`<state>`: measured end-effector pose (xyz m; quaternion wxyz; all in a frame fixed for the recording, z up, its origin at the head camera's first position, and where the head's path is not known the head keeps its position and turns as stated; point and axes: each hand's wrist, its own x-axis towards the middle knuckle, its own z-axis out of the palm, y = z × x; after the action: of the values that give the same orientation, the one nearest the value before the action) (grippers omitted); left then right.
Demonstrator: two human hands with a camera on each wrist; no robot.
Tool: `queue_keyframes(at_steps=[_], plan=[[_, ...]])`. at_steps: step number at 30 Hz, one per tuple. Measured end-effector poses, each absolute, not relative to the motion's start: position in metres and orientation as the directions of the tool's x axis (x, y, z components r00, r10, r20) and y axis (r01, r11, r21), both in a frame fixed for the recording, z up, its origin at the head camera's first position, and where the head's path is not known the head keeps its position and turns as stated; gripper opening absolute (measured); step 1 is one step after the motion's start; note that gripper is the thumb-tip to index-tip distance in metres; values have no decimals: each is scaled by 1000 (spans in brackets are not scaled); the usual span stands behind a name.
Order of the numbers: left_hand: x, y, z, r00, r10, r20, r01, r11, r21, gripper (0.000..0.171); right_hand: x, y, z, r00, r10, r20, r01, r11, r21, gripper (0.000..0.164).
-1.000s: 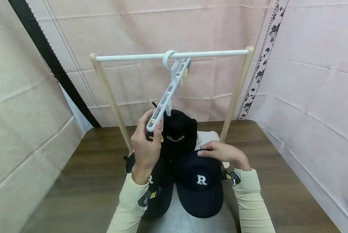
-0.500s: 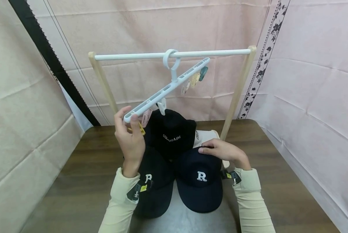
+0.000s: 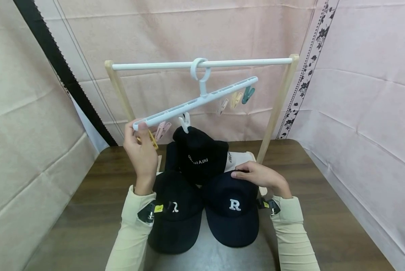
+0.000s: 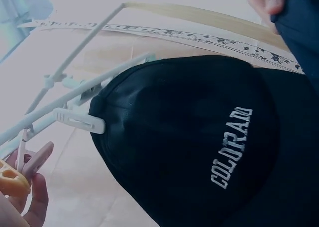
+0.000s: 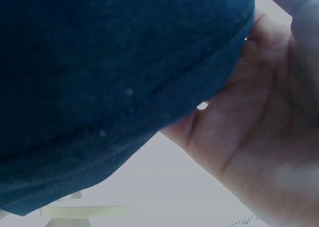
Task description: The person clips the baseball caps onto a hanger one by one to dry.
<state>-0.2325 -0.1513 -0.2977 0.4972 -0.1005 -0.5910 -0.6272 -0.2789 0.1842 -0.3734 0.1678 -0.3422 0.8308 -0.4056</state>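
A light blue clip hanger [image 3: 223,91] hangs by its hook from the rack's bar, tilted down to the left. My left hand [image 3: 140,160] pinches its lower left end, beside a yellow clip [image 3: 153,139] and a pink clip [image 3: 163,130]. A white clip [image 4: 82,120] bites the edge of a black cap [image 4: 164,142] lettered COLORADO, which hangs below the hanger. My right hand [image 3: 263,176] grips the back edge of a navy cap [image 3: 219,199] with a white R. The right wrist view shows that cap's fabric [image 5: 114,67] against the palm.
The drying rack has a white bar [image 3: 148,66] and wooden legs [image 3: 277,109]. A black R cap [image 3: 175,233] lies left of the navy one, and a white cap [image 3: 238,159] sits behind. White, yellow and teal clips [image 3: 248,94] hang at the hanger's right. Cloth walls enclose the wooden table [image 3: 87,210].
My left hand has moved left and slightly up, swinging the hanger from pointing toward me to nearly along the bar. The COLORADO cap shifted slightly left with it. My right hand stayed nearly still.
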Motion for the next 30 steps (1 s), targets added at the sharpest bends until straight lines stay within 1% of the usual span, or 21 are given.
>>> queue_keyframes(at_steps=[2,5,10,13,15,21,24,26,30], plan=[[-237,-155,-295,-515,-512,687,732,154,663,33,-280,185,-374,-712,-702,-3,-429,439,-789,33],[-243,-158,-291,-579,-523,626,716,42,697,29,-281,185,-375,-713,-701,-3,-433,444,-785,33],[-252,-160,-287,-689,-515,510,669,-180,721,39,-281,184,-376,-707,-707,3,-450,447,-773,34],[-255,-157,-285,-738,-510,442,633,-296,715,42,-281,183,-376,-708,-706,3,-452,451,-769,34],[-256,-155,-284,-757,-514,402,614,-351,707,41,-280,182,-376,-709,-706,3,-449,448,-773,33],[-263,-147,-289,-768,-539,345,597,-407,691,38,-280,183,-376,-709,-705,4,-452,451,-770,31],[-265,-143,-296,-791,-530,306,571,-460,680,39,-281,184,-376,-710,-704,6,-463,461,-757,29],[-266,-141,-298,-823,-510,250,527,-521,672,42,-282,185,-376,-710,-704,10,-472,466,-749,28],[-266,-142,-298,-892,-443,87,369,-605,705,53,-283,185,-376,-711,-703,18,-479,465,-745,28]])
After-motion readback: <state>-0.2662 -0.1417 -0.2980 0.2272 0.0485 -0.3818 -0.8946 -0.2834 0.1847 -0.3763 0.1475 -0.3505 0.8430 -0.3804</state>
